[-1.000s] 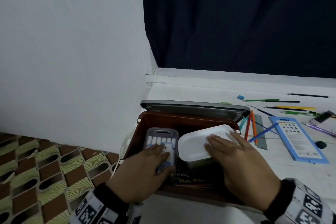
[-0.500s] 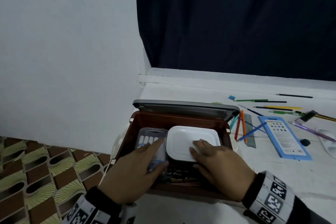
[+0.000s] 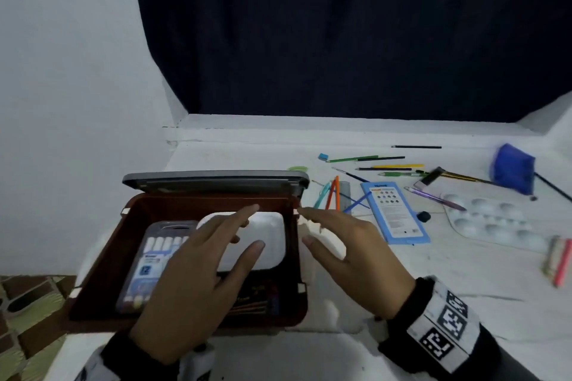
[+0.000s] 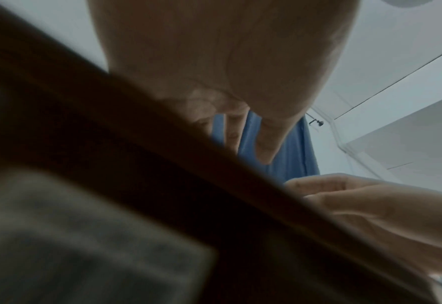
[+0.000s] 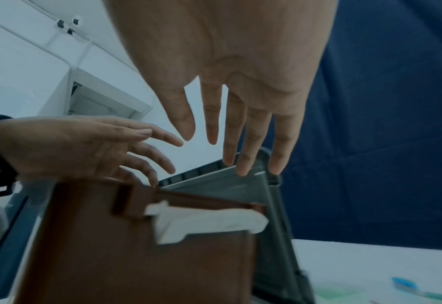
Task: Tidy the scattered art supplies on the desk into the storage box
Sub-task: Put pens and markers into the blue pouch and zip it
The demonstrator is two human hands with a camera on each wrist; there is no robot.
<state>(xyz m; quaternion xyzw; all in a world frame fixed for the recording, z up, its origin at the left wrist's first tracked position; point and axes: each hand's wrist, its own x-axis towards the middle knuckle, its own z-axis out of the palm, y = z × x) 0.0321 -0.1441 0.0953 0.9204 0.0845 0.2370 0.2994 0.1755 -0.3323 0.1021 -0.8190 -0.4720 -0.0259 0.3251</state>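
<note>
Both hands were empty. Our left hand (image 3: 198, 269) hovered over the brown storage box (image 3: 102, 263), fingers (image 3: 244, 215) spread wide and straight above the white lidded container (image 3: 269, 238); no contact that we could confirm. Our right hand (image 3: 349, 257) was just outside the box's right wall, fingers wide too, pointing toward the loose supplies. The right wrist view agreed: palm flat, nothing held.

Inside the box: the clear marker case (image 3: 151, 260) on the left, white container just beside it, a dark flat pack under both at the near edge. Grey lid (image 3: 213, 179) stood propped open at the back.

Left on the counter (image 3: 402, 294): the orange and teal pens (image 3: 332, 195) right by the box's far right corner, a blue card packet (image 3: 393, 213), a white paint palette (image 3: 492, 223), coloured pencils (image 3: 365, 159) further back, a small black eraser-like lump (image 3: 423, 216), a blue pouch (image 3: 513, 168), and a crayon bundle (image 3: 557, 260) at the far right edge.

Step in hand, we judged: next pickup. We'd have taken the nearest pens first, gathered several in one pinch, and laid them lengthwise in the free strip along the box's front. The flat packet and palette should have gone in level on top so the lid could close. The left hand needed to clear the opening before anything came in, and the propped lid could drop if bumped.
</note>
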